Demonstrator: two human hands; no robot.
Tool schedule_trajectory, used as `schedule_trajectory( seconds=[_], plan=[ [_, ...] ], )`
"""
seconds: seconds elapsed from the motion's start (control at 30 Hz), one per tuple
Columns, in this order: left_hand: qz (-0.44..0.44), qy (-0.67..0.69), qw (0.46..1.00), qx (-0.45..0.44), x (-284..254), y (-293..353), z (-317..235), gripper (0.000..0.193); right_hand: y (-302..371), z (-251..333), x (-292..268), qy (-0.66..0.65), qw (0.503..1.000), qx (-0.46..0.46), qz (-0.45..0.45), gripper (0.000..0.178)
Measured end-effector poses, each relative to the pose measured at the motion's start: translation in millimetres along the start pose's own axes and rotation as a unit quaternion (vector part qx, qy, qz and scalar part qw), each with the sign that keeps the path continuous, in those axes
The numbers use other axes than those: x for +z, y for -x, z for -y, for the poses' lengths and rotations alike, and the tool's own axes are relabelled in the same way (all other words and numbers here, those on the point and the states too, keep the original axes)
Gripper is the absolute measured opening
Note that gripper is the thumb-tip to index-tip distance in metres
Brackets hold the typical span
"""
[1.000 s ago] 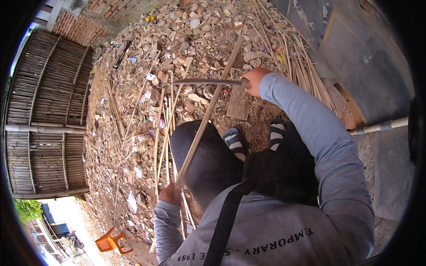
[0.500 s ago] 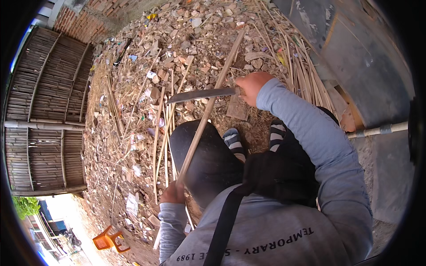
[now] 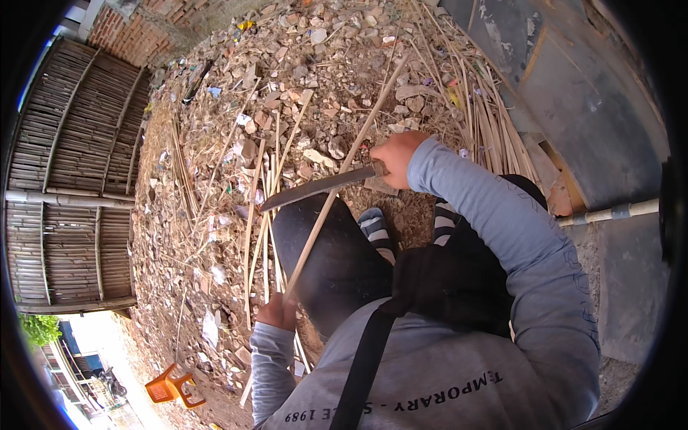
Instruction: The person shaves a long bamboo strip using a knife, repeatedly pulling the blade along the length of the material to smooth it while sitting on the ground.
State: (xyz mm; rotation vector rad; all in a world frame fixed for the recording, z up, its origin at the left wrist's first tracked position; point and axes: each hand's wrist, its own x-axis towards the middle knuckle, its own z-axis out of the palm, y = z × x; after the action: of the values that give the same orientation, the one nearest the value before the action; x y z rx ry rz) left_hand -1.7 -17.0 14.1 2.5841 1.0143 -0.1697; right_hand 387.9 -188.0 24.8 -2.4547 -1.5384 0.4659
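Observation:
A long pale bamboo strip (image 3: 352,152) runs slantwise from low left to far right across my bent knee. Its near end is gripped in my left hand (image 3: 276,312), whose fingers are wrapped round it. My right hand (image 3: 398,159) is closed on the handle of a machete (image 3: 319,187). The dark blade points left and lies across the strip, seemingly touching it, with its tip beyond my knee. Several more thin bamboo strips (image 3: 256,229) lie on the ground left of my knee.
Stones, rubble and scraps of litter cover the ground (image 3: 215,158). A bundle of split strips (image 3: 487,115) lies at the right beside grey panels (image 3: 573,93). A woven bamboo wall (image 3: 72,122) stands left, and an orange plastic chair (image 3: 168,388) lower left.
The machete has slid down along the bamboo strip toward me, and its tip has dropped lower. My right hand has come slightly nearer; the left hand still grips the strip's near end.

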Motion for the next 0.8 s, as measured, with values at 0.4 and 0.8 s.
schedule_trajectory(
  seconds=[0.4, 0.8],
  plan=[
    [0.002, 0.074, 0.996, 0.041, 0.7, -4.5, 4.3, 0.040, -20.7, -28.2, 21.5, -0.046, 0.996, 0.075, 0.024, 0.043],
    [0.007, 0.009, 1.000, 0.007, -4.0, -10.3, -17.2, 0.039, -23.4, -52.3, 21.3, -0.051, 0.991, 0.123, 0.022, 0.043]
  ],
)
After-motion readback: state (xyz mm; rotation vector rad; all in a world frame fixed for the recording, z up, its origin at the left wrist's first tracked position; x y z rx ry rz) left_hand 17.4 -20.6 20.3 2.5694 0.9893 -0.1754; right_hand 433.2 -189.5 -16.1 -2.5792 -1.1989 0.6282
